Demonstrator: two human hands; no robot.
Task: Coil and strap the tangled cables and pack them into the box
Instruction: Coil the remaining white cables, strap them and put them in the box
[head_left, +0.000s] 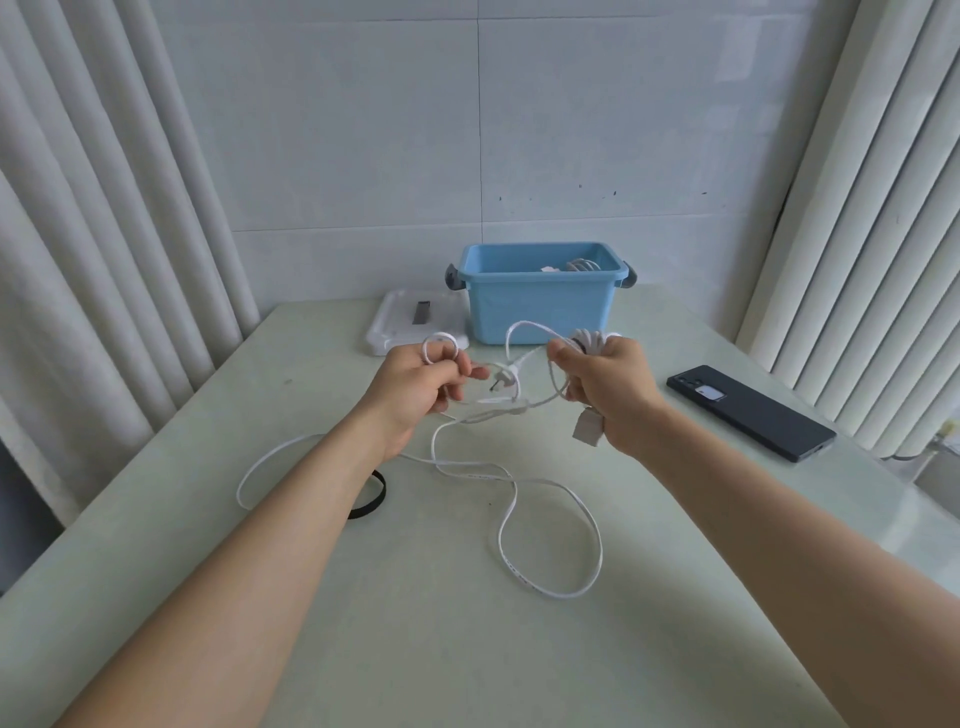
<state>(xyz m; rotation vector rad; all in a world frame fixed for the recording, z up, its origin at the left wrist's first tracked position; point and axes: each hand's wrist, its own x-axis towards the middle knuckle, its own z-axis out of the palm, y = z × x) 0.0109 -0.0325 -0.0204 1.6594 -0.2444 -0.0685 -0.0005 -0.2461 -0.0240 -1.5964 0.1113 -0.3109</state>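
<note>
Open table (415, 649) stretches from the near edge up between both forearms. Loose cable (519, 576) loops sprawl mid-table, one passing under the left forearm by a black strap (375, 499) (half hidden). The left hand (415, 389) pinches the cable with curled fingers; the right hand (613, 384) clamps a wound coil (589, 340). A phone (748, 410) lies near the right edge, well apart. The box (535, 306) stands at the far edge, its lid (410, 322) just beside

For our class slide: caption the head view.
Left hand and right hand grip a tangled white cable in front of the blue box.
</note>
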